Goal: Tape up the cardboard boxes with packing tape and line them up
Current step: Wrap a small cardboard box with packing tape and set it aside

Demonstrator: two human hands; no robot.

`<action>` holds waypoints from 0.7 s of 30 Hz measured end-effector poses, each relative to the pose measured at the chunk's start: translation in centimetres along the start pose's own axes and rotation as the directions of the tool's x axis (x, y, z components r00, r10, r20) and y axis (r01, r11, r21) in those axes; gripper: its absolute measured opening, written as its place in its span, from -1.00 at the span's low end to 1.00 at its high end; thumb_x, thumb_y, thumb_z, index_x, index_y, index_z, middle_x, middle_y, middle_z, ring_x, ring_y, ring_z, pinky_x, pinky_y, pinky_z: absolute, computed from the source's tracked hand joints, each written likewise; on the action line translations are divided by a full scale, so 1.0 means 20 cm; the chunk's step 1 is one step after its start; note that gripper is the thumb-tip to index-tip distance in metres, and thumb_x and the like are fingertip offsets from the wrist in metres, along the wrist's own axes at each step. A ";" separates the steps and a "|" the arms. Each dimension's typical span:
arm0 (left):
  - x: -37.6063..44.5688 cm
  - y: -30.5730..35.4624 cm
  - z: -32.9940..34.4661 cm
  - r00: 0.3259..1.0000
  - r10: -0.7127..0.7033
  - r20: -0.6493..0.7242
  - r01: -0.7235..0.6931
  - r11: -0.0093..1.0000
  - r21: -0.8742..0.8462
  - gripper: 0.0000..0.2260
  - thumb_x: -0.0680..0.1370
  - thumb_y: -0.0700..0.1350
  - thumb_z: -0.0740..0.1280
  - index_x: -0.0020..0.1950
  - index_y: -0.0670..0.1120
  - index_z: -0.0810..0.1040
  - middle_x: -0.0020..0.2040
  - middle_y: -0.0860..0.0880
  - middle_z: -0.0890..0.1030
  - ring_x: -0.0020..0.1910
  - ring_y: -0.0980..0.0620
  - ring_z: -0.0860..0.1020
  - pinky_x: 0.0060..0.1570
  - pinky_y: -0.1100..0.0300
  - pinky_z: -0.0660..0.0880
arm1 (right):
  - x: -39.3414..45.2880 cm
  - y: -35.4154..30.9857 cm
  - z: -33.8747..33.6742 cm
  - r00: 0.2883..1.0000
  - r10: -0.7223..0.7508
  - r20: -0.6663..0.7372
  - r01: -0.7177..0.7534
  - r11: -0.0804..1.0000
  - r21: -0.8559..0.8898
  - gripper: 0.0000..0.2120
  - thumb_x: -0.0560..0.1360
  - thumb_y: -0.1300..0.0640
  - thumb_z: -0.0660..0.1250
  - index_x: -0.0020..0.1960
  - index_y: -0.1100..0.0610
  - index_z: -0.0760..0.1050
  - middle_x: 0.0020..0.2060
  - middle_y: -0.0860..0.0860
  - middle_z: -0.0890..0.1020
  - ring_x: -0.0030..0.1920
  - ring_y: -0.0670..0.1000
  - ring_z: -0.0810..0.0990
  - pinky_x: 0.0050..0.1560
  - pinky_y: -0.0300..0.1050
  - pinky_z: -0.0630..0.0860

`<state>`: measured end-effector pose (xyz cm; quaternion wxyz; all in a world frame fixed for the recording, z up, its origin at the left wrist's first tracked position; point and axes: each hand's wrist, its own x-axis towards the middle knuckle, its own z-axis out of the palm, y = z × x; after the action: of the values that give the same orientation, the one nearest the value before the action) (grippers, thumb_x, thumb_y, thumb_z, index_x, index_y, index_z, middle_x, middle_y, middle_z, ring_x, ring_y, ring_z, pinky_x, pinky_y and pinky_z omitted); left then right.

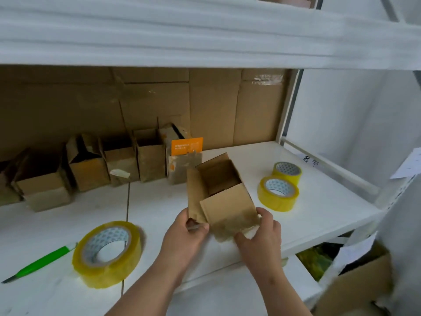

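On the white shelf [307,215], front centre: small cardboard box [224,197], top flaps open, tilted toward the camera.
Left hand [185,236]: pinches the box's left flap edge, thumb on top.
Right hand [259,236]: fingers curled round the box's near right corner.
Tape: big roll [108,252] left of the hands; two smaller rolls [279,193] right of the box.
Back row: open boxes [109,165] side by side against the cardboard backing.
Far left: green cutter [41,262] just beside the big roll.

The box [224,197] was matt brown cardboard with scuffed, torn patches; the tape rolls [107,252] were glossy yellowish plastic; the shelf [319,213] was smooth white.
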<state>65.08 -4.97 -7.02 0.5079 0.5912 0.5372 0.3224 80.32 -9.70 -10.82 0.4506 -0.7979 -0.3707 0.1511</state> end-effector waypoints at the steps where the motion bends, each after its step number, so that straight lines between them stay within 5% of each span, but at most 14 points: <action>1: 0.02 0.02 0.02 0.999 0.027 0.021 -0.028 0.999 0.024 -0.62 0.59 -0.06 0.37 0.37 0.17 0.39 0.21 0.12 0.55 0.18 0.09 0.52 0.27 0.06 0.48 | 0.01 0.01 0.00 1.000 -0.026 -0.013 0.025 0.994 -0.110 -0.30 0.34 0.07 0.53 0.40 0.02 0.30 0.24 0.05 0.39 0.24 0.13 0.39 0.24 0.02 0.40; 3: 0.04 0.06 0.05 0.994 0.070 0.079 -0.077 0.993 0.091 -0.52 0.62 -0.08 0.33 0.50 0.15 0.28 0.19 0.15 0.49 0.17 0.12 0.46 0.22 0.18 0.41 | 0.04 0.01 0.00 1.000 -0.020 -0.019 0.015 0.967 -0.254 -0.26 0.36 -0.08 0.51 0.43 0.02 0.25 0.30 0.03 0.37 0.27 0.13 0.38 0.26 0.03 0.38; 7: 0.13 0.12 0.12 0.978 0.138 0.159 -0.179 0.943 0.280 -0.39 0.62 -0.06 0.31 0.58 0.22 0.10 0.37 0.10 0.42 0.12 0.19 0.46 0.15 0.30 0.37 | 0.14 -0.01 -0.01 0.999 -0.042 0.020 0.046 0.971 -0.236 -0.15 0.47 -0.11 0.40 0.55 -0.02 -0.05 0.37 0.01 0.39 0.35 0.11 0.37 0.31 0.04 0.34; 12: 0.31 0.14 0.22 0.981 0.130 0.142 -0.177 0.898 0.403 -0.34 0.62 0.00 0.29 0.58 0.26 -0.03 0.37 0.04 0.32 0.22 0.07 0.49 0.21 0.26 0.41 | 0.35 0.00 -0.02 0.986 -0.106 0.130 0.123 0.984 -0.131 -0.31 0.53 0.04 0.37 0.52 0.01 0.06 0.30 0.12 0.45 0.26 0.17 0.48 0.19 0.04 0.47; 16: 0.45 0.20 0.29 0.991 0.097 0.088 -0.124 0.911 0.394 -0.40 0.61 -0.01 0.31 0.58 0.15 0.11 0.21 0.03 0.26 0.12 0.06 0.50 0.19 0.26 0.43 | 0.54 -0.03 0.02 0.971 -0.130 0.201 0.151 0.984 -0.095 -0.32 0.56 0.12 0.31 0.56 0.05 0.03 0.34 0.18 0.37 0.28 0.22 0.44 0.20 0.00 0.42; 21: 0.60 0.28 0.31 0.996 0.094 0.004 -0.091 0.956 0.278 -0.54 0.58 -0.03 0.35 0.46 0.15 0.32 0.30 0.04 0.39 0.11 0.09 0.53 0.20 0.14 0.49 | 0.77 -0.13 0.05 0.932 -0.177 0.315 0.226 0.966 -0.126 -0.28 0.56 0.21 0.20 0.60 0.13 -0.11 0.36 0.18 0.23 0.27 0.19 0.36 0.23 -0.10 0.34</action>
<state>75.16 5.56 -5.48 0.4017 0.6798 0.5512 0.2698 88.93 2.93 -7.74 0.3363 -0.7569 -0.5261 0.1933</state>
